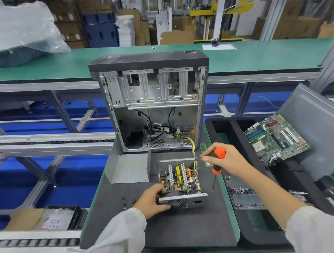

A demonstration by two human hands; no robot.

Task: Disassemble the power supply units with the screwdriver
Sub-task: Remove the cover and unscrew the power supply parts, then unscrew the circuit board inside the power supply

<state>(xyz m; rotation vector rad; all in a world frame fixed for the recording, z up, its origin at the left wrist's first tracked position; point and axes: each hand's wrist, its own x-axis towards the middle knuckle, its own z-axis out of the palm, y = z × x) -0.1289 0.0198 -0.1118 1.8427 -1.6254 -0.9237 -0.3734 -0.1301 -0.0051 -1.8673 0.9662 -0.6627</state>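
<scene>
While the power supply unit (181, 182) lies open on the dark mat of the counter (186, 228), just in front of the gutted computer case (150, 98), the job looks to be past the lid stage: a bent grey cover (128, 168) stands just left of the unit, and the circuit board with its heat sinks and coils is bare to view. The left hand (153, 200) grips the near fan-grille end of the unit, fingers curled over its edge to steady it. The right hand (224, 159) hovers just right of the unit with its fingers closed round the orange handle of the screwdriver (217, 163), whose shaft points down toward the mat, off to the side and touching no screw. A few small dark screws (128, 202) lie loose on the mat beside the left wrist.

The step in hand, I judge, is freeing the board from its tray (the yellow wire bundle (193, 146) runs from the unit back into the case). The next move calls for bringing the tip over a board screw, seating it squarely while the left hand holds the housing from sliding; which screws remain is too small to tell.
</scene>
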